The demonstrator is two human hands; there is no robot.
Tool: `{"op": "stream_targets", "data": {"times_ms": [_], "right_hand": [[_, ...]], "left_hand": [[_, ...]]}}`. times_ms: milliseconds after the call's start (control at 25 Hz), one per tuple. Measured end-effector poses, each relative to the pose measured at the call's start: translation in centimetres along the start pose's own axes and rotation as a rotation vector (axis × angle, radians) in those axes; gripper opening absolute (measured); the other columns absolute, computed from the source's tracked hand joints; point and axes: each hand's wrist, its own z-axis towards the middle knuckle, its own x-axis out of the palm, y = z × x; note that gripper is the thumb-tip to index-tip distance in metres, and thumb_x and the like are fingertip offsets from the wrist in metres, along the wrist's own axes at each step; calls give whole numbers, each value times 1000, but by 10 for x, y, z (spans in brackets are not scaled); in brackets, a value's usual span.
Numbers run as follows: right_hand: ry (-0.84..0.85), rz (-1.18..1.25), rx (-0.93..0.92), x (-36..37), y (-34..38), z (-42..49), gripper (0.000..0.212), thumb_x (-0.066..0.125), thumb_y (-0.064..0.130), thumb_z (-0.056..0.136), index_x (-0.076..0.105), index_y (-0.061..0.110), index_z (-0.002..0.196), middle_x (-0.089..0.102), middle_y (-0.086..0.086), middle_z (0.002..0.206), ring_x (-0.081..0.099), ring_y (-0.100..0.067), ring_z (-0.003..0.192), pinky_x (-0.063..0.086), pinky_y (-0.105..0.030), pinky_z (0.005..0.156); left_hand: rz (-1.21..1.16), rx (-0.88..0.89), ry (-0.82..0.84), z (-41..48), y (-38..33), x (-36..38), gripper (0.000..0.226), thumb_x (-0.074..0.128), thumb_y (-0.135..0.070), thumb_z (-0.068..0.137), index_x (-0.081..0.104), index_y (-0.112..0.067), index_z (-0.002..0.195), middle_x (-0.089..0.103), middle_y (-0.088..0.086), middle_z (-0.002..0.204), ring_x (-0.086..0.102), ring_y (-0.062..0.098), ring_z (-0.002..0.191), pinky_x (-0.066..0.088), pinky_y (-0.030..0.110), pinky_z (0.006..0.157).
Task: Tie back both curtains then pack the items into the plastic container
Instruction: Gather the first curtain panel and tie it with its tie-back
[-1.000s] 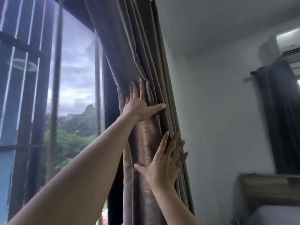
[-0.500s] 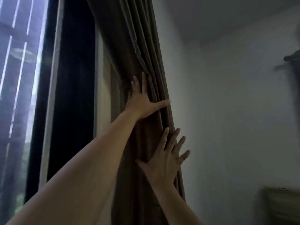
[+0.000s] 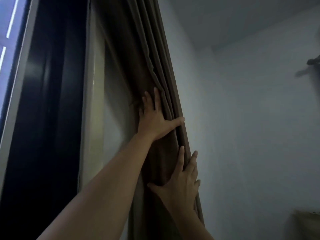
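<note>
Both hands press flat with fingers straight, the left hand (image 3: pixel 155 122) above the right hand (image 3: pixel 181 186), bunching the brown pleated fabric curtain (image 3: pixel 142 49) beside the pale wall (image 3: pixel 242 118), presumably so it can be tied back.

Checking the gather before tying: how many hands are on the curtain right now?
2. The left hand presses flat higher up the curtain; the right hand presses lower, near its wall-side edge.

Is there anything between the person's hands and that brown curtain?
Nothing visible does. The left hand presses flat on the curtain, and the right hand lies lower down at its wall-side edge, both directly against the fabric.
</note>
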Motion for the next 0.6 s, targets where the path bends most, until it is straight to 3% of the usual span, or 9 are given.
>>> {"op": "stream_targets", "data": {"times_ms": [320,440,520,600], "right_hand": [[17,-92,75,1,-46,53,138,64,77,57,-57,39,111,-26,-10,154,5,-34,145,12,-64,110],[62,-19,2,-1,-65,71,135,70,67,62,-47,41,123,4,-11,156,32,-31,137,30,-56,110],[75,139,-95,-5,-78,72,135,76,58,63,-45,45,123,32,-6,146,49,-24,121,47,-44,98],[134,355,-161,-11,-87,62,137,81,50,61,-38,48,129,47,5,133,58,-18,109,52,-36,89]], "left_hand": [[2,-39,-8,33,-11,55,118,55,-72,71,-29,-29,141,-27,15,153,-20,30,143,-3,53,116],[-8,-72,21,39,-19,83,118,57,-70,71,-30,-31,140,-27,15,153,-19,31,143,-2,58,115],[-12,-90,7,29,-23,97,119,58,-70,71,-31,-33,139,-27,12,154,-18,30,144,-2,63,113],[-53,-91,-41,10,-24,92,118,58,-71,69,-31,-35,139,-26,7,155,-17,26,145,1,67,111]]}}
